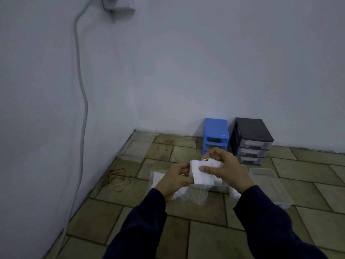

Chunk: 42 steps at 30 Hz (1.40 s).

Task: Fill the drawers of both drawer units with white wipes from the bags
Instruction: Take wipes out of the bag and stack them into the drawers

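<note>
Fingers of both hands pinch the white wipes.

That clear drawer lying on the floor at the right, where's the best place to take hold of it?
Grip the clear drawer by a long side wall, coming from above with the right hand. It lies open side up, so the thin rim can be pinched between thumb and fingers. Both hands are full now: the left hand and right hold the white wipes.
</note>
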Each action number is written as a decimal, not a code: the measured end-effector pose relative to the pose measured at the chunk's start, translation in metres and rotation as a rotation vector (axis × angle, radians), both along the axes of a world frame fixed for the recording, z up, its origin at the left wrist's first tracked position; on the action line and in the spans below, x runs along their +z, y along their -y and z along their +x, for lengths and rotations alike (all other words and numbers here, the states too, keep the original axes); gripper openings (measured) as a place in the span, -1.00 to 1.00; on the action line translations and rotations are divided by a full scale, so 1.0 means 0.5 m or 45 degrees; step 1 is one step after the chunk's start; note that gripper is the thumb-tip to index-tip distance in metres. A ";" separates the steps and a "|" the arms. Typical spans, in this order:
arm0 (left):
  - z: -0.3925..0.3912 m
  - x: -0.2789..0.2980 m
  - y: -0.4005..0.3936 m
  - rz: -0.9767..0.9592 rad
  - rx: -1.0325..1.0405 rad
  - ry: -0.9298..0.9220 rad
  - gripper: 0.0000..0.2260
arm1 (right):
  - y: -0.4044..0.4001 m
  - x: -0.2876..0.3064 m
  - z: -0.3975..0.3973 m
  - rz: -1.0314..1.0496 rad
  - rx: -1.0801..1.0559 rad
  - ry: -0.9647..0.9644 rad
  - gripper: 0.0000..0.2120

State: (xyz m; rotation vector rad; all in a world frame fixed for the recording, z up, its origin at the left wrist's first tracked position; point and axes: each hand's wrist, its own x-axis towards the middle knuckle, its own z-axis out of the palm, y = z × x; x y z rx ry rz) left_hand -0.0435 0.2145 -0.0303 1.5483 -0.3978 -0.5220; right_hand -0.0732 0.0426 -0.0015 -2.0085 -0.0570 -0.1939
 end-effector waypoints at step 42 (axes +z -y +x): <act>0.011 -0.020 0.007 -0.270 0.363 -0.083 -0.68 | -0.020 -0.023 -0.005 0.681 0.101 -0.070 -0.63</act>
